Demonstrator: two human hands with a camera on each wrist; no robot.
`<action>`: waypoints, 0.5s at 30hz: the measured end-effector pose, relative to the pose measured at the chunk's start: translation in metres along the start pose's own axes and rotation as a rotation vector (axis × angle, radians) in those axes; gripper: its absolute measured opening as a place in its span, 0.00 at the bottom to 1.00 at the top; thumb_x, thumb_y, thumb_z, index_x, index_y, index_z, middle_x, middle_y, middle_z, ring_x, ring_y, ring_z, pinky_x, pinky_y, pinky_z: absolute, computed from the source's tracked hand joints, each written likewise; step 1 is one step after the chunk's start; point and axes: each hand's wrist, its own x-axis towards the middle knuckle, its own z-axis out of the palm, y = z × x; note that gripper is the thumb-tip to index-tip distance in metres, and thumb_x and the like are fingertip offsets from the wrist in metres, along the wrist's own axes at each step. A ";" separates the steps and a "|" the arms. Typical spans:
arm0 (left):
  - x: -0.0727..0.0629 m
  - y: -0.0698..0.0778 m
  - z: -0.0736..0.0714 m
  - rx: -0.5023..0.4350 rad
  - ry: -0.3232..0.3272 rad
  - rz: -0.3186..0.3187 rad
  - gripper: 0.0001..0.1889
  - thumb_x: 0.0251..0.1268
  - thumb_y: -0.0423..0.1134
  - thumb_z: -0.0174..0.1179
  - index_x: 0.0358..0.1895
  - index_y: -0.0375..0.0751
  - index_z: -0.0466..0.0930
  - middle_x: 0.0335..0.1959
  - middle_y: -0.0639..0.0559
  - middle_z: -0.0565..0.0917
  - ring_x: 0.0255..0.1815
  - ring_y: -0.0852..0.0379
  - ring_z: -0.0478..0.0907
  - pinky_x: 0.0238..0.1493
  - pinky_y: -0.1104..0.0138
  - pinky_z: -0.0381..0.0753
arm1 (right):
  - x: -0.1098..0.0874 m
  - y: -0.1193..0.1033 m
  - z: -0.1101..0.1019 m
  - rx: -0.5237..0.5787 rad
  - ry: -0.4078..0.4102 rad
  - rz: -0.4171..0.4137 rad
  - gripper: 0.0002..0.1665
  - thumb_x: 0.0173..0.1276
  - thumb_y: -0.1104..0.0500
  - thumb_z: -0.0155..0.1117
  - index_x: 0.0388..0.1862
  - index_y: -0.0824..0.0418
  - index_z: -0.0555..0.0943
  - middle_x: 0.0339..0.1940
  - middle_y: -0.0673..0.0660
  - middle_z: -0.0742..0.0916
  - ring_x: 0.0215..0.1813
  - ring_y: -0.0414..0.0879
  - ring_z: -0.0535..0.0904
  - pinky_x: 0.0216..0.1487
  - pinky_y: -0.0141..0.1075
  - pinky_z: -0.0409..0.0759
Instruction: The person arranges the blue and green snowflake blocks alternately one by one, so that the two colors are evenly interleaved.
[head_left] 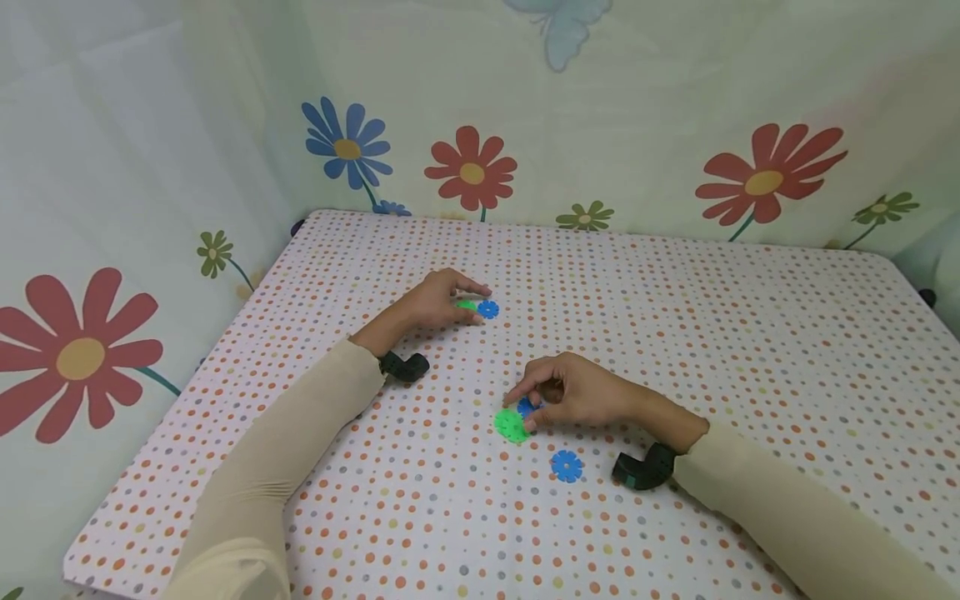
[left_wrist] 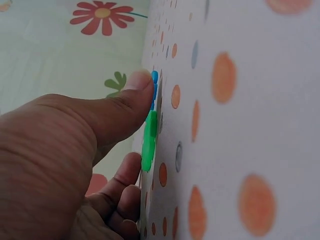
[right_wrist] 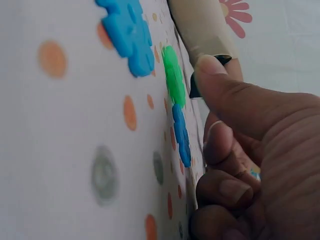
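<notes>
My left hand (head_left: 437, 300) is at the middle of the dotted table, its thumb and index finger on either side of a small notched blue disc (head_left: 488, 309). Beneath that hand a notched green disc (left_wrist: 149, 142) lies against the blue one; in the left wrist view the thumb tip overlaps the blue disc's edge. Nearer the front, my right hand (head_left: 581, 392) hovers low over another green disc (head_left: 511, 426) and a blue disc (right_wrist: 181, 135) beside it. In the right wrist view its thumb is apart from both discs, with the other fingers loosely bent.
A separate blue disc (head_left: 567, 467) lies on the table in front of my right hand. The table has a white cloth (head_left: 720, 333) with coloured dots. Flower-printed curtains (head_left: 600, 125) stand behind it and at the left. Dark wrist cameras hang under both sleeves.
</notes>
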 end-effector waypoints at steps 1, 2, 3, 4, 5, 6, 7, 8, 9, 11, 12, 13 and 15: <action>0.000 0.000 0.000 0.000 -0.001 0.003 0.22 0.62 0.45 0.69 0.61 0.56 0.81 0.66 0.56 0.78 0.72 0.51 0.67 0.69 0.54 0.68 | 0.000 0.000 0.001 -0.007 -0.004 0.010 0.16 0.60 0.55 0.75 0.48 0.52 0.88 0.31 0.50 0.81 0.28 0.40 0.66 0.30 0.28 0.67; 0.000 0.000 0.000 0.000 -0.002 0.007 0.22 0.63 0.45 0.68 0.61 0.56 0.81 0.66 0.56 0.78 0.72 0.52 0.66 0.70 0.54 0.68 | -0.001 -0.001 0.002 -0.015 -0.007 0.019 0.15 0.60 0.55 0.75 0.47 0.51 0.88 0.31 0.49 0.81 0.29 0.40 0.67 0.31 0.28 0.67; 0.000 0.000 0.000 0.001 -0.003 0.013 0.22 0.63 0.45 0.68 0.61 0.56 0.81 0.65 0.56 0.78 0.72 0.52 0.66 0.70 0.54 0.68 | -0.001 -0.001 0.002 -0.025 -0.009 0.027 0.15 0.60 0.54 0.75 0.47 0.50 0.88 0.31 0.49 0.81 0.30 0.39 0.68 0.32 0.28 0.68; 0.000 -0.001 -0.001 0.001 -0.004 0.018 0.21 0.64 0.45 0.67 0.61 0.55 0.81 0.65 0.56 0.78 0.73 0.52 0.66 0.70 0.54 0.68 | -0.001 -0.001 0.003 -0.033 -0.009 0.034 0.15 0.60 0.54 0.75 0.47 0.49 0.88 0.31 0.48 0.80 0.30 0.39 0.69 0.32 0.29 0.69; 0.000 -0.001 -0.001 0.001 -0.003 0.022 0.21 0.64 0.45 0.67 0.61 0.55 0.81 0.65 0.56 0.78 0.73 0.52 0.66 0.70 0.55 0.68 | -0.001 -0.002 0.003 -0.042 -0.009 0.036 0.15 0.60 0.53 0.75 0.47 0.48 0.88 0.31 0.48 0.80 0.31 0.39 0.69 0.32 0.29 0.69; 0.000 -0.001 -0.001 -0.002 -0.003 0.025 0.21 0.65 0.46 0.66 0.61 0.55 0.81 0.65 0.56 0.78 0.73 0.53 0.66 0.70 0.55 0.67 | 0.000 -0.002 0.003 -0.051 -0.008 0.037 0.14 0.60 0.53 0.75 0.46 0.48 0.88 0.31 0.47 0.80 0.31 0.39 0.70 0.33 0.29 0.70; 0.000 -0.001 -0.001 -0.003 -0.004 0.029 0.21 0.65 0.46 0.66 0.61 0.55 0.81 0.65 0.56 0.78 0.73 0.53 0.66 0.71 0.55 0.67 | -0.001 -0.003 0.004 -0.055 -0.006 0.037 0.14 0.60 0.52 0.75 0.46 0.48 0.88 0.31 0.47 0.80 0.31 0.39 0.70 0.33 0.30 0.70; 0.000 -0.001 -0.001 0.000 -0.003 0.030 0.21 0.65 0.46 0.66 0.61 0.55 0.81 0.65 0.56 0.78 0.73 0.53 0.66 0.70 0.55 0.67 | -0.001 -0.003 0.004 -0.061 -0.003 0.037 0.14 0.60 0.52 0.75 0.46 0.47 0.87 0.30 0.47 0.80 0.31 0.39 0.70 0.33 0.30 0.70; 0.000 -0.002 -0.001 0.001 -0.002 0.032 0.21 0.64 0.46 0.66 0.61 0.56 0.81 0.65 0.56 0.78 0.73 0.53 0.66 0.70 0.55 0.67 | -0.001 -0.004 0.004 -0.067 0.001 0.038 0.14 0.59 0.52 0.75 0.46 0.47 0.88 0.30 0.47 0.80 0.32 0.39 0.71 0.33 0.30 0.70; 0.000 -0.002 -0.001 0.004 0.002 0.032 0.21 0.64 0.46 0.67 0.61 0.56 0.81 0.65 0.57 0.79 0.73 0.53 0.66 0.70 0.55 0.67 | -0.001 -0.004 0.004 -0.072 0.005 0.041 0.14 0.59 0.53 0.76 0.45 0.47 0.88 0.30 0.47 0.80 0.32 0.39 0.71 0.34 0.30 0.70; 0.000 -0.002 -0.001 0.008 0.003 0.033 0.21 0.64 0.47 0.67 0.61 0.56 0.81 0.65 0.57 0.79 0.73 0.53 0.67 0.70 0.55 0.67 | -0.001 -0.005 0.004 -0.074 0.007 0.045 0.14 0.59 0.53 0.76 0.45 0.47 0.88 0.30 0.47 0.80 0.32 0.40 0.71 0.34 0.30 0.70; 0.000 -0.002 -0.001 0.012 0.006 0.036 0.21 0.64 0.47 0.67 0.60 0.57 0.81 0.65 0.57 0.79 0.72 0.53 0.67 0.70 0.55 0.68 | -0.001 -0.005 0.004 -0.073 0.007 0.049 0.14 0.58 0.53 0.76 0.45 0.46 0.88 0.30 0.47 0.80 0.32 0.40 0.71 0.34 0.30 0.70; 0.000 -0.003 0.000 0.021 0.011 0.037 0.20 0.64 0.47 0.67 0.60 0.57 0.82 0.64 0.57 0.79 0.72 0.54 0.67 0.70 0.55 0.68 | -0.001 -0.004 0.005 -0.071 0.005 0.058 0.15 0.58 0.53 0.76 0.45 0.46 0.88 0.30 0.47 0.80 0.32 0.40 0.71 0.34 0.30 0.70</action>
